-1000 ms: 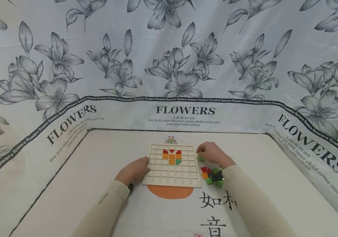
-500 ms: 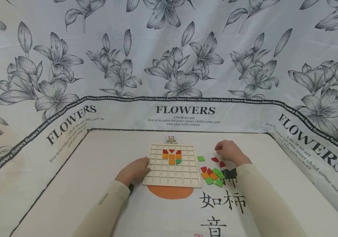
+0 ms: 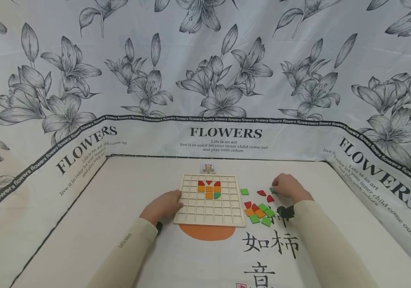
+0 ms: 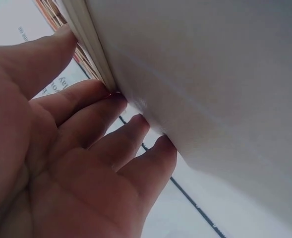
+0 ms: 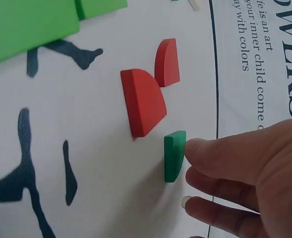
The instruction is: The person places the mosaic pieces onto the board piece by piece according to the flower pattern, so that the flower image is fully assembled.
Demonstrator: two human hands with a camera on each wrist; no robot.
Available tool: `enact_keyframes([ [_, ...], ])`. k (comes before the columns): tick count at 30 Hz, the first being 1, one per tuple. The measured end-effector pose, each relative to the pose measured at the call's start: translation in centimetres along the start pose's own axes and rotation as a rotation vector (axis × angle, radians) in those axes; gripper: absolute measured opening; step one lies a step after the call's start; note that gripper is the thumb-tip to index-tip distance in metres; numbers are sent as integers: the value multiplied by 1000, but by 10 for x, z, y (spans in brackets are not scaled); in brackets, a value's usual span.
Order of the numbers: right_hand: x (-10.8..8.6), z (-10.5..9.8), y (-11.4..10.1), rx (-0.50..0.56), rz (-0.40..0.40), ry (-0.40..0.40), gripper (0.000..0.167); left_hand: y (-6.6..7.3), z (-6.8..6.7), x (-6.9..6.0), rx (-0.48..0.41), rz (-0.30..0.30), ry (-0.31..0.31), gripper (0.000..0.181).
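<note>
My left hand (image 3: 162,206) holds the left edge of a pale wooden grid board (image 3: 205,212), its thumb along the rim (image 4: 88,39) in the left wrist view. Red, orange and green tiles sit in the board's upper middle cells. To the right, my right hand (image 3: 291,187) pinches a dark green quarter-round tile (image 5: 173,156) by thumb and fingertips, just above the cloth. Close beside it lie a red tile (image 5: 143,101) with a curved edge and another red one (image 5: 168,63).
Several green, orange and red tiles (image 3: 258,212) lie in a loose group right of the board. One light green square (image 3: 244,192) lies apart near the board's edge. Behind the board is a small picture card (image 3: 207,168). A flower-printed curtain (image 3: 223,132) surrounds the table.
The right hand has moved right, from beside the board past the loose red tiles, and now has a dark green tile in its fingers. The left hand has stayed on the board.
</note>
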State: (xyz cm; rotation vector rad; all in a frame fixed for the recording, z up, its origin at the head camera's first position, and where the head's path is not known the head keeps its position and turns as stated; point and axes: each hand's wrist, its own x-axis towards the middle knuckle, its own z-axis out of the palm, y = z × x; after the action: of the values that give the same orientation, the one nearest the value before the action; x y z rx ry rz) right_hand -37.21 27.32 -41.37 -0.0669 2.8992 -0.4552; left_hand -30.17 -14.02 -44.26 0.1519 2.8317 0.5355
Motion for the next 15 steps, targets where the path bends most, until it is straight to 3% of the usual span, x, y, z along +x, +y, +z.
enact_keyframes([
  [7,-4,1,5,27,21,-30,29,2,-2,-1,-31,-34,-20,62],
  [15,-7,2,4,27,16,-5,28,3,-2,-1,-15,-34,-19,62],
])
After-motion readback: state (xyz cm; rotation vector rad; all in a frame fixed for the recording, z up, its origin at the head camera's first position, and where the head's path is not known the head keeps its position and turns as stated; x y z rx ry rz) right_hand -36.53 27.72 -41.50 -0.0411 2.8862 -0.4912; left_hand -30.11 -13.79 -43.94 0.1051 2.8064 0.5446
